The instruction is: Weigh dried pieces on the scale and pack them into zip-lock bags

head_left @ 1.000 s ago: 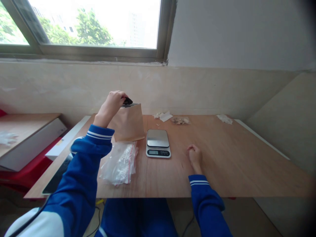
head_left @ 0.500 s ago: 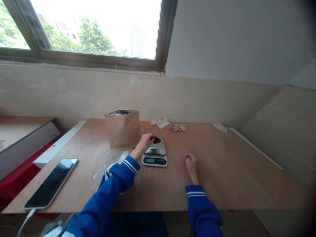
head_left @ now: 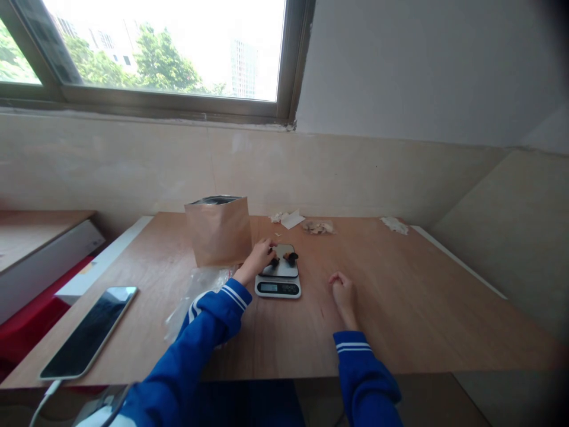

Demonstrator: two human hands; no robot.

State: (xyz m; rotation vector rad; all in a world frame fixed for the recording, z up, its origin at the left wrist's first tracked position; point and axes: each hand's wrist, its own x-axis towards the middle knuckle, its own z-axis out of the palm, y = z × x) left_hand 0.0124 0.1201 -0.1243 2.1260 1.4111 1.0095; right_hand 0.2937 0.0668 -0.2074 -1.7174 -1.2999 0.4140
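Observation:
A white kitchen scale (head_left: 278, 288) with a shiny metal top and a lit display stands on the table. On its plate lies a small black and orange-brown piece (head_left: 291, 258), too small to name. My left hand (head_left: 260, 260) reaches over the plate's left edge, fingers bent and pinched round a second small dark piece (head_left: 274, 261), partly hidden by them. My right hand (head_left: 344, 296) rests on the table right of the scale, curled into a loose fist with nothing visible in it.
A brown stand-up pouch (head_left: 220, 231), its top open, stands left of the scale. Clear plastic bags (head_left: 191, 296) lie in front of it. A phone (head_left: 91, 332) with a cable is at left. Behind are a white paper (head_left: 292, 219) and a bag of beige pieces (head_left: 317, 227).
My left hand has shifted slightly left on the scale. A black and orange-brown piece now shows on the plate's right side. My right hand stays in place.

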